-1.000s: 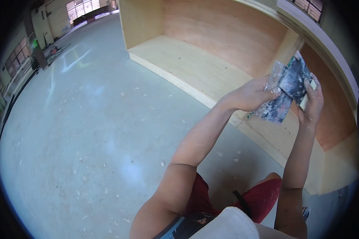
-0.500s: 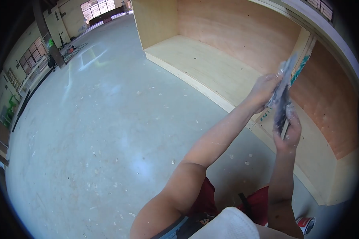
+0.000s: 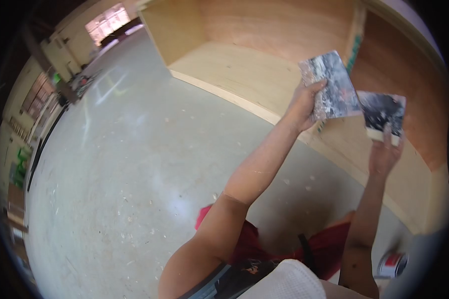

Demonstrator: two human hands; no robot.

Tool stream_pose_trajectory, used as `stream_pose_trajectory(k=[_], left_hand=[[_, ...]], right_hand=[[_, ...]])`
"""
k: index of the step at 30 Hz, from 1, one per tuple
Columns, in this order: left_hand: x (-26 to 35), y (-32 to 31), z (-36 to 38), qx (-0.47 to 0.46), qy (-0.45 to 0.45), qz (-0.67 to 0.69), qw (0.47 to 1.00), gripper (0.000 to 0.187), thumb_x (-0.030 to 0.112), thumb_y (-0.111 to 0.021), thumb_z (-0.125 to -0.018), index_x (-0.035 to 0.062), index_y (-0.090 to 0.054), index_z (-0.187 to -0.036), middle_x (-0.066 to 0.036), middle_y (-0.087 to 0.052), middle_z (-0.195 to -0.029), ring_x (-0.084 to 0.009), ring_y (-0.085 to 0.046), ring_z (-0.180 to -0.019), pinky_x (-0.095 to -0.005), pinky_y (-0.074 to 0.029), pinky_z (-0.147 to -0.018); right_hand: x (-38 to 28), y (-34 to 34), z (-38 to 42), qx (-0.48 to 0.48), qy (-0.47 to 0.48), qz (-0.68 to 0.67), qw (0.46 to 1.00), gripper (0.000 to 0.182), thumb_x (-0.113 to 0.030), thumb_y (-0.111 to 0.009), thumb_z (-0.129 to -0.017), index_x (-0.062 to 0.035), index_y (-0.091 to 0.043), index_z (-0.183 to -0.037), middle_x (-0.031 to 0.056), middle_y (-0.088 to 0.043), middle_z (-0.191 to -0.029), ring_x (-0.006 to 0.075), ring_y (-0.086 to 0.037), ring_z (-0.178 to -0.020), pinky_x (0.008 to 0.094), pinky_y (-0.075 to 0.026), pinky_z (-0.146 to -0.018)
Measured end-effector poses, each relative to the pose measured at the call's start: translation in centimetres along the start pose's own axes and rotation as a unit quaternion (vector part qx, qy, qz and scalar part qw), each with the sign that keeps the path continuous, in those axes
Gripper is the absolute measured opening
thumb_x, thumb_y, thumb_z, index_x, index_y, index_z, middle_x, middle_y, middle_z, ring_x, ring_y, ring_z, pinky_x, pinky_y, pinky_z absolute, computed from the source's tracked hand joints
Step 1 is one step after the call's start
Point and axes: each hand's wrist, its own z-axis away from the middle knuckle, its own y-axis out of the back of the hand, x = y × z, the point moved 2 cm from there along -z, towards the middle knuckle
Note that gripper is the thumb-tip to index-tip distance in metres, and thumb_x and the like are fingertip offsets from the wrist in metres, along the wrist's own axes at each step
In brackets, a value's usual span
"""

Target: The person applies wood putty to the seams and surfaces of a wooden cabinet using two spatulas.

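My left hand point(image 3: 302, 102) grips a flat rectangular plate point(image 3: 338, 87) smeared with grey and white putty, thumb across its face. To its right, my right hand point(image 3: 385, 155) is closed on the pale handle edge of a wide putty knife point(image 3: 382, 110). The knife's dark blade is streaked with white and points upward. Its upper left corner comes right up to the plate's lower right corner in this view. Both tools are held up in front of an unpainted plywood cabinet point(image 3: 244, 70).
The cabinet has an upright divider point(image 3: 355, 37) with green lettering. A can with a red and white label point(image 3: 393, 264) stands on the floor at lower right. White specks dot the grey floor point(image 3: 119, 174). Windows, a post and green items line the far left.
The plate and knife were pressed together edge-on; now they are apart, with their broad faces turned toward me. My right hand has shifted right, my left hand left. The view has tilted slightly.
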Motion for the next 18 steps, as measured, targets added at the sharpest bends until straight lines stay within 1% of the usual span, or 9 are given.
stream_pose_trajectory(k=[1,2,3,4,5,8,15,17,18], left_hand=[[-2.4,-0.2,-0.2,0.010,-0.014,0.013,1.000,0.038,0.009,-0.052,-0.085,0.0034,-0.040,-0.122,-0.012,-0.056,-0.105,-0.0243,-0.061,-0.091,-0.0392,-0.053,-0.077],[-3.6,-0.6,0.4,0.035,-0.011,-0.017,0.999,0.042,0.008,-0.053,-0.084,0.0048,-0.039,-0.123,-0.012,-0.055,-0.108,-0.0247,-0.059,-0.093,-0.0402,-0.051,-0.080],[-4.8,-0.4,0.7,0.048,-0.008,-0.021,0.999,0.040,0.009,-0.053,-0.084,0.0047,-0.041,-0.122,-0.011,-0.056,-0.108,-0.0233,-0.058,-0.096,-0.0387,-0.050,-0.082],[-5.8,-0.2,1.0,0.057,-0.003,-0.026,0.998,0.038,0.009,-0.054,-0.084,0.0046,-0.042,-0.120,-0.010,-0.056,-0.108,-0.0218,-0.057,-0.099,-0.0372,-0.049,-0.085],[-6.4,0.0,1.4,0.040,-0.001,-0.009,0.999,0.038,0.008,-0.053,-0.085,0.0037,-0.042,-0.121,-0.011,-0.056,-0.109,-0.0230,-0.057,-0.099,-0.0380,-0.049,-0.085],[-8.6,0.8,1.9,0.041,-0.056,-0.052,0.996,0.037,0.004,-0.050,-0.086,0.0025,-0.040,-0.122,-0.012,-0.055,-0.111,-0.0245,-0.057,-0.100,-0.0384,-0.049,-0.084],[-12.4,2.2,3.2,0.068,-0.040,-0.039,0.996,0.039,0.002,-0.046,-0.088,0.0026,-0.036,-0.125,-0.012,-0.052,-0.115,-0.0230,-0.057,-0.101,-0.0378,-0.051,-0.083],[-13.0,2.7,3.1,0.028,-0.027,0.025,0.999,0.040,0.005,-0.047,-0.088,0.0034,-0.035,-0.126,-0.013,-0.052,-0.116,-0.0234,-0.056,-0.102,-0.0384,-0.051,-0.084],[-12.8,2.5,3.2,0.026,-0.037,0.007,0.999,0.039,0.010,-0.046,-0.090,0.0043,-0.034,-0.127,-0.012,-0.051,-0.116,-0.0243,-0.056,-0.102,-0.0395,-0.050,-0.085]], right_hand=[[0.4,0.4,0.9,0.022,-0.013,0.032,0.999,0.024,0.002,-0.054,-0.086,-0.0017,-0.050,-0.109,0.0104,-0.058,-0.107,0.0196,-0.058,-0.098,0.0354,-0.051,-0.083],[2.3,3.7,1.3,0.011,0.021,0.351,0.936,0.025,0.001,-0.054,-0.086,-0.0017,-0.051,-0.110,0.0107,-0.058,-0.107,0.0189,-0.058,-0.098,0.0326,-0.050,-0.083],[3.2,3.8,3.0,0.002,-0.067,0.297,0.953,0.029,0.004,-0.054,-0.085,-0.0001,-0.053,-0.114,0.0097,-0.059,-0.110,0.0188,-0.057,-0.101,0.0323,-0.047,-0.088],[-0.5,-1.0,3.3,-0.183,0.125,0.384,0.896,0.032,0.009,-0.050,-0.083,0.0024,-0.055,-0.114,0.0100,-0.058,-0.116,0.0194,-0.055,-0.107,0.0328,-0.041,-0.095],[-0.4,-0.5,3.2,-0.234,0.133,0.303,0.914,0.039,0.013,-0.045,-0.081,0.0025,-0.053,-0.117,0.0123,-0.057,-0.118,0.0219,-0.052,-0.112,0.0337,-0.037,-0.100],[-0.3,1.5,3.0,-0.310,0.245,0.423,0.816,0.047,0.016,-0.046,-0.071,-0.0024,-0.058,-0.113,0.0110,-0.059,-0.115,0.0306,-0.051,-0.114,0.0389,-0.037,-0.102],[0.1,5.6,2.6,-0.261,0.158,0.515,0.801,0.058,0.017,-0.042,-0.066,-0.0090,-0.057,-0.116,0.0115,-0.058,-0.116,0.0284,-0.051,-0.112,0.0362,-0.037,-0.102],[0.0,7.0,2.4,-0.253,0.140,0.553,0.782,0.055,0.015,-0.042,-0.070,-0.0106,-0.057,-0.116,0.0093,-0.062,-0.108,0.0230,-0.060,-0.101,0.0311,-0.044,-0.096],[0.2,8.1,2.1,-0.206,-0.072,0.560,0.799,0.046,0.012,-0.045,-0.074,-0.0069,-0.059,-0.114,0.0080,-0.064,-0.103,0.0198,-0.062,-0.094,0.0289,-0.048,-0.088]])
